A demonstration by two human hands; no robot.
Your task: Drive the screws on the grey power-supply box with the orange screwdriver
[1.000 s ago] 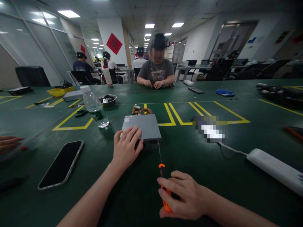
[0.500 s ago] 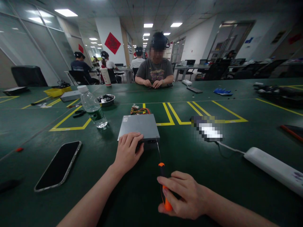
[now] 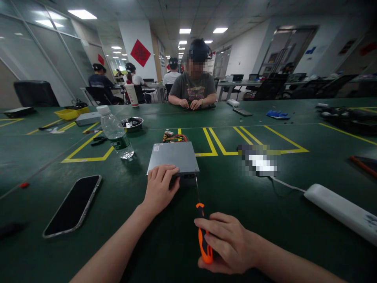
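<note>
A grey metal computer power supply point(image 3: 173, 154) lies flat on the green table, with a bundle of coloured wires point(image 3: 173, 136) at its far side. My left hand point(image 3: 161, 184) grips its near left edge, fingers on the top and thumb against the front face. In my right hand point(image 3: 229, 243) is an orange and black screwdriver point(image 3: 205, 241), held by the handle between thumb and fingers. Its thin shaft points away from me, and the tip meets the near right corner of the power supply. Whether a screw sits there is too small to tell.
Left of the power supply stands a water bottle point(image 3: 117, 135), with a dark phone point(image 3: 73, 206) nearer me. A metal bowl point(image 3: 141, 125) is behind the bottle. To the right lie a blurred-out lit device point(image 3: 260, 163) and a white power strip point(image 3: 338, 208). A person point(image 3: 193, 88) sits opposite.
The screwdriver handle has turned about its length, showing more black and orange, and my right fingers have shifted slightly on it. My left hand and the power supply stay in place.
</note>
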